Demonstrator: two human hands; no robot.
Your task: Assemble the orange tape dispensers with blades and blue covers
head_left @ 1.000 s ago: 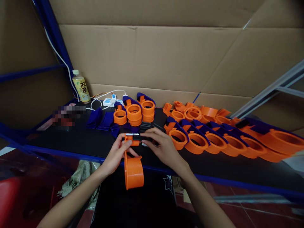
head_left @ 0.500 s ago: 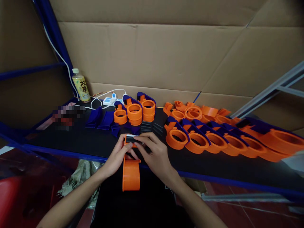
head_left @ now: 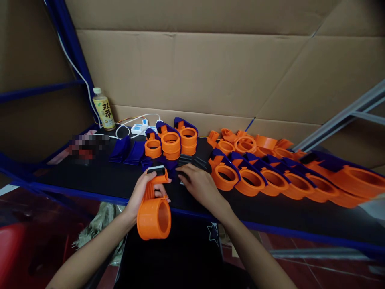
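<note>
My left hand point(head_left: 140, 192) is closed around the handle of an orange tape dispenser point(head_left: 154, 220), held over the table's front edge. Its ring hangs toward me. A black strip with a white toothed blade point(head_left: 156, 170) sits across its top end, under my left thumb. My right hand point(head_left: 200, 180) is low over the table, to the right of the dispenser, fingers bent and thumb slightly apart from them, with nothing visible between them. Just beyond its fingers lie black strips point(head_left: 187, 159) and dark blue plastic pieces point(head_left: 170, 165). A small pale thing by its thumb is mostly hidden.
Orange dispensers with blue covers point(head_left: 225, 176) stand in a row on the right, more orange parts point(head_left: 245, 142) behind them. Stacked dispensers point(head_left: 170, 144), blue plates point(head_left: 134, 152), a power strip point(head_left: 140, 128) and a drink bottle point(head_left: 104, 108) are farther back.
My right hand has let go of the dispenser and moved right to the table. My left hand has shifted left with the dispenser, now turned so its ring opening shows.
</note>
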